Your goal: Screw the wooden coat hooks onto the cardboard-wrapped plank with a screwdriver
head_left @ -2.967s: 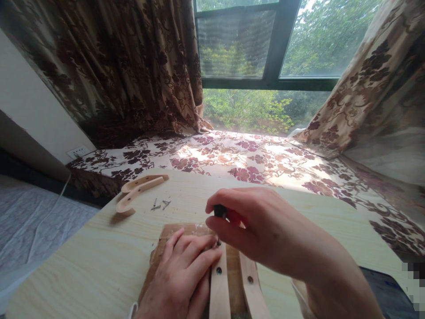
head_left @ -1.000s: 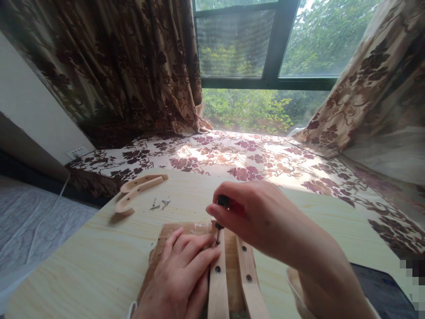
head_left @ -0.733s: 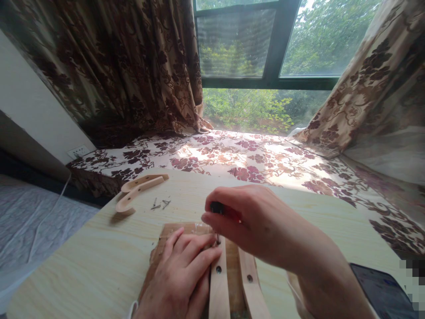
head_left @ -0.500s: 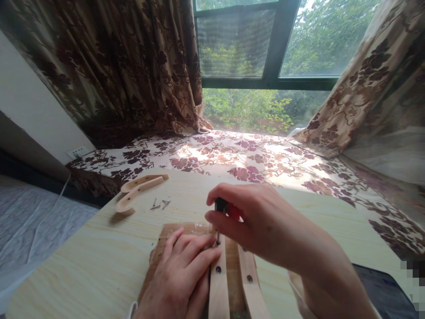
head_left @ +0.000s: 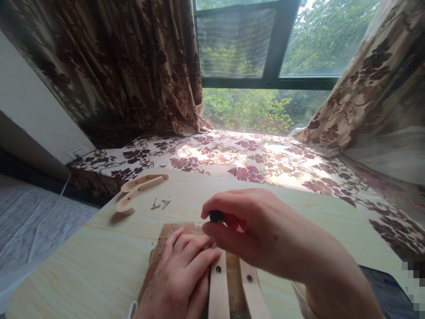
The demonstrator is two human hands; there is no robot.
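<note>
My right hand (head_left: 247,226) is closed around a screwdriver (head_left: 215,216) with a black-ended, partly red handle, held upright over the far end of a pale wooden strip (head_left: 219,288). The hand hides the shaft and tip. My left hand (head_left: 182,270) lies palm down on a brown cardboard piece (head_left: 192,228), fingers stretched out and fingertips touching the strip's left edge near its far end. A dark screw head (head_left: 218,269) sits in this strip. To the right lies a second wooden strip (head_left: 254,297), also with a screw in it.
Two curved wooden pieces (head_left: 128,201) and several loose screws (head_left: 161,204) lie at the far left of the pale wood-grain table (head_left: 83,252). A dark phone-like device (head_left: 385,288) rests at the right. Behind the table is a flower-patterned window seat (head_left: 215,155).
My right hand has turned and dipped slightly with the screwdriver, now covering its shaft and the far end of the strip. My left hand has stayed in place.
</note>
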